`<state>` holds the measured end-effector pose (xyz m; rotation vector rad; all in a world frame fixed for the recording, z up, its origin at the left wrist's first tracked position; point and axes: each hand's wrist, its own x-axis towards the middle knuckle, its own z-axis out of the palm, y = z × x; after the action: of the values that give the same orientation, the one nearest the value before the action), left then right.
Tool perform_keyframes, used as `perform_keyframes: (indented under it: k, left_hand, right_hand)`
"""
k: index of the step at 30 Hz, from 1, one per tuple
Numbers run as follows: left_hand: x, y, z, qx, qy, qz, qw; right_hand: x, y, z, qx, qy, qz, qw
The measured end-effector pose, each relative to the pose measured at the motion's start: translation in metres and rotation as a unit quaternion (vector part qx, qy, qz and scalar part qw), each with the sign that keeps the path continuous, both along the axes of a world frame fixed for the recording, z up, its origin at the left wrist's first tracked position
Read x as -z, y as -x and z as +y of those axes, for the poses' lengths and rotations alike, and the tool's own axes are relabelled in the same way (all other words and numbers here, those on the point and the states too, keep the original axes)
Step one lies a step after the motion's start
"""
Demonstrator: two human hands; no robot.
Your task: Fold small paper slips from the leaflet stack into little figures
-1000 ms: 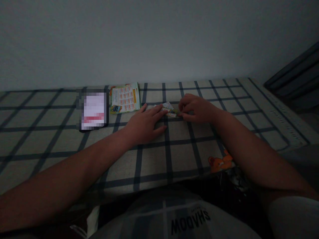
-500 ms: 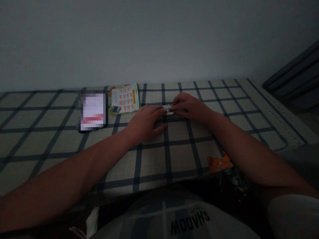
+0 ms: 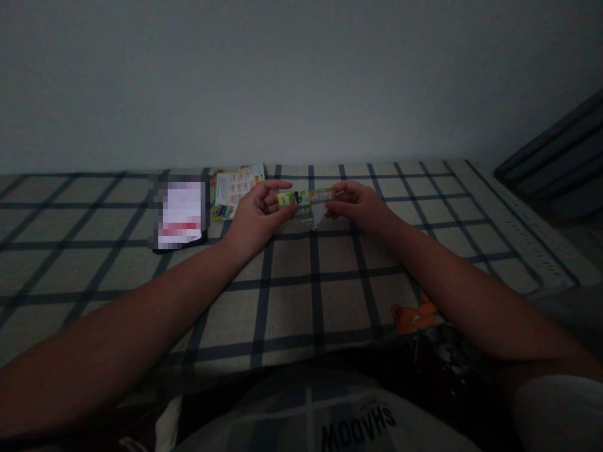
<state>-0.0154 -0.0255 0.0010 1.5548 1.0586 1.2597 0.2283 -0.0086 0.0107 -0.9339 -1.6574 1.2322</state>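
A small piece of folded printed paper [image 3: 308, 207], green and orange along its top with a pale point hanging below, is held between my two hands. My left hand [image 3: 261, 210] pinches its left end between thumb and fingers. At the opposite end, the fingertips of my right hand [image 3: 353, 204] grip the paper's right corner. The paper appears raised off the checked tablecloth and tilted toward me. My fingers cover both of its ends.
Printed sheets or a booklet [image 3: 235, 182] lie just beyond my left hand. Farther left rests a dark-edged device with a blurred bright screen [image 3: 181, 213]. The checked tablecloth [image 3: 292, 307] reaches a plain wall [image 3: 301, 81] behind. A dark slatted object [image 3: 560, 150] stands at the right.
The paper was down on the cloth under my fingertips; now both hands hold it up by its ends, showing its green and orange print. My left hand has turned from palm-down to a pinch.
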Motion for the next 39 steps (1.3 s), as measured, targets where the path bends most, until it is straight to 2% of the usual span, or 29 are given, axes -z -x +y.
perform_keyframes:
  k: [5, 10, 13, 18, 22, 26, 30, 36, 39]
  left_hand:
    - [-0.001, -0.006, -0.007, 0.051, 0.064, -0.014, 0.997]
    - [-0.007, -0.011, -0.017, 0.032, 0.085, 0.022, 0.996]
    - [-0.009, -0.012, -0.019, 0.028, 0.075, 0.057, 0.995]
    - [-0.007, -0.012, -0.020, -0.016, 0.016, 0.119, 0.993]
    - [-0.008, -0.014, -0.020, -0.011, 0.045, 0.068, 0.997]
    - [-0.006, -0.015, -0.019, 0.007, 0.097, -0.006, 0.995]
    - [-0.004, -0.013, -0.018, -0.004, 0.102, -0.033, 0.994]
    - [-0.007, -0.010, -0.019, -0.068, 0.055, 0.019, 0.996]
    - [-0.009, -0.011, -0.020, -0.073, 0.054, 0.026, 0.996]
  right_hand:
    - [0.001, 0.003, -0.002, -0.026, 0.017, 0.003, 1.000]
    - [0.000, 0.006, -0.006, -0.043, 0.023, -0.007, 0.999]
    - [0.000, 0.008, -0.009, -0.036, -0.003, -0.038, 0.999]
    - [-0.002, 0.012, -0.013, -0.009, -0.082, -0.096, 0.992]
    - [-0.003, 0.013, -0.017, 0.024, -0.129, -0.109, 0.985]
    - [-0.005, 0.012, -0.017, 0.007, -0.080, -0.052, 0.995]
    - [-0.007, 0.009, -0.014, -0.036, -0.007, -0.003, 0.999]
    - [-0.010, 0.007, -0.010, -0.040, 0.032, 0.010, 0.999]
    - [-0.010, 0.007, -0.010, -0.028, 0.028, 0.013, 0.999]
